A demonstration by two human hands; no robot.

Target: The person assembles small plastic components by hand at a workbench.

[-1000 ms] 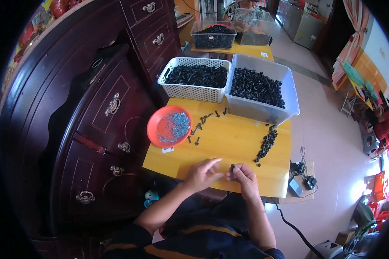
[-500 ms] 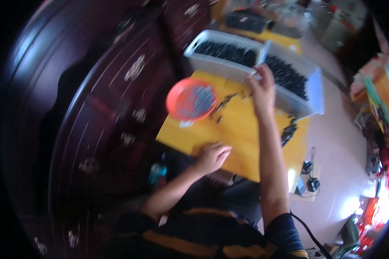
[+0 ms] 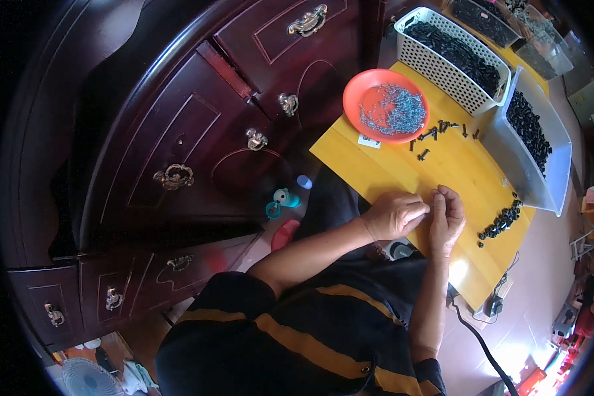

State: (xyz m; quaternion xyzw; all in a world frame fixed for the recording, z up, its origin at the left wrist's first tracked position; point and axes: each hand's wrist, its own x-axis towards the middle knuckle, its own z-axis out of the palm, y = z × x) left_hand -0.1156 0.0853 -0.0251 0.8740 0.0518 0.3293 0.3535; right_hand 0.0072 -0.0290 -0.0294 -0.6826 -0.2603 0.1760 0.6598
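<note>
My left hand (image 3: 397, 216) and my right hand (image 3: 447, 221) are close together over the near part of a yellow tabletop (image 3: 376, 177). The fingers of both are closed in a pinch, and anything between them is too small to make out. Beyond them, an orange plate (image 3: 352, 109) holds a heap of small silvery metal pieces (image 3: 404, 112). Several loose black pieces with narrow stems (image 3: 424, 155) lie beside the plate. To the right of my right hand is a pile of small black parts (image 3: 501, 222).
A white perforated basket (image 3: 442, 71) and a translucent bin (image 3: 556, 178), both with black parts inside, stand along the far side. Dark wooden drawers (image 3: 178, 138) rise on the left. A black cable (image 3: 476, 336) runs down at the right. A turquoise bottle (image 3: 287, 197) is below the table's left edge.
My right hand has come down from between the basket and the bin to beside my left hand. The head view has turned, so the table now appears farther right.
</note>
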